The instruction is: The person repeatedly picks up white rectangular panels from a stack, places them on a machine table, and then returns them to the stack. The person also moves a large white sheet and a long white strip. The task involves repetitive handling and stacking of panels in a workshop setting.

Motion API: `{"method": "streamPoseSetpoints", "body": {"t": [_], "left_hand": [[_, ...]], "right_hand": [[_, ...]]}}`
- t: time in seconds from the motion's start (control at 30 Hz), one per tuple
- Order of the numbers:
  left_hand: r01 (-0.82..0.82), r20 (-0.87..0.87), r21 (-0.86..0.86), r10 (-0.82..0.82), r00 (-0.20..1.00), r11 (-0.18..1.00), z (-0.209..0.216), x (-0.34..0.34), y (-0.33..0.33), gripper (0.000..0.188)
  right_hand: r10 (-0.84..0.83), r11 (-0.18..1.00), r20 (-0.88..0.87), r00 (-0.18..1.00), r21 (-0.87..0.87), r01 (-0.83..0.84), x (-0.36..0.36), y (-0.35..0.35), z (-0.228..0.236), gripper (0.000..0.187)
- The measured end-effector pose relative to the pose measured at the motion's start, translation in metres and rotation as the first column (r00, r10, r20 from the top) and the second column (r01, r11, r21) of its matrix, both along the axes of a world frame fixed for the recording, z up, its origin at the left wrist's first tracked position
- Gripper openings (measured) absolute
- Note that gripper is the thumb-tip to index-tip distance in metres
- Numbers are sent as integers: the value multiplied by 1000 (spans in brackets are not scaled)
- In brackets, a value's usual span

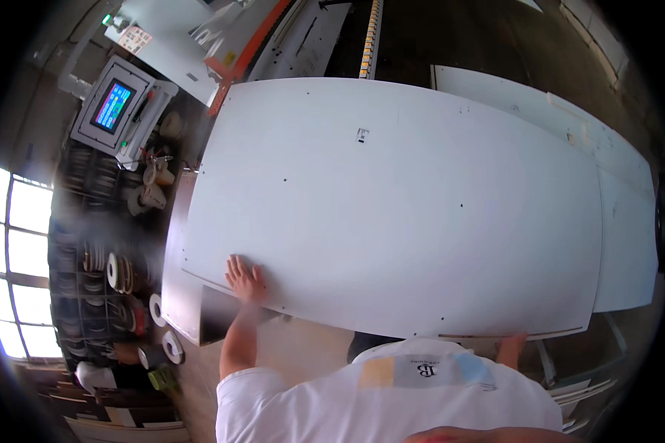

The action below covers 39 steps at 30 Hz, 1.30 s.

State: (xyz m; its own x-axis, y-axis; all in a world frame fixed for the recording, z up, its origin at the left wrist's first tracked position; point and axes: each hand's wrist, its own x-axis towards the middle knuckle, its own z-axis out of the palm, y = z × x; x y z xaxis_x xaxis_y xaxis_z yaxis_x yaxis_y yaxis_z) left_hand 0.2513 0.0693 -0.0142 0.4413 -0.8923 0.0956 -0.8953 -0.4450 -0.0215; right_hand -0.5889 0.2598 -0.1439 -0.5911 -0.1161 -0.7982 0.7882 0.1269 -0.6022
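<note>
A large white panel (391,221) lies flat in front of me, with a few small dark holes and a small printed label (363,136) on its face. My left hand (245,279) rests on it by the near left edge, fingers spread and nothing held. At the near right edge my right hand (511,345) touches the panel's rim. The panel hides its fingers, so I cannot tell whether they grip.
More white panels (628,244) lie to the right, partly beneath the large one. Beyond the far left corner stands a machine with an orange beam (262,37). A control screen (113,105) and several rolls of strip (122,273) are at the left.
</note>
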Motion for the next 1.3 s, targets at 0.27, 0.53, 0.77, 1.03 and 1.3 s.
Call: {"method": "streamPoseSetpoints", "body": {"t": [0.27, 0.53, 0.77, 1.03, 1.3], "left_hand": [[17, -51, -22, -18, 999, 1000, -9, 10, -6, 64], [28, -87, 1, -28, 996, 1000, -23, 18, -9, 64], [-24, -74, 58, 28, 997, 998, -33, 30, -28, 64], [-58, -84, 41, 61, 995, 997, -41, 66, -36, 65], [-102, -87, 55, 107, 990, 993, -33, 102, -40, 66]], "right_hand": [[23, 989, 46, 999, 143, -30, -5, 1, 35, 70], [267, 960, -147, 952, 132, -249, -19, 53, 32, 67], [67, 996, -17, 998, -58, -68, 6, 7, 43, 64], [162, 963, -72, 984, 230, -142, 16, -1, 51, 63], [295, 955, -179, 939, 55, -290, 150, -65, 145, 64]]}}
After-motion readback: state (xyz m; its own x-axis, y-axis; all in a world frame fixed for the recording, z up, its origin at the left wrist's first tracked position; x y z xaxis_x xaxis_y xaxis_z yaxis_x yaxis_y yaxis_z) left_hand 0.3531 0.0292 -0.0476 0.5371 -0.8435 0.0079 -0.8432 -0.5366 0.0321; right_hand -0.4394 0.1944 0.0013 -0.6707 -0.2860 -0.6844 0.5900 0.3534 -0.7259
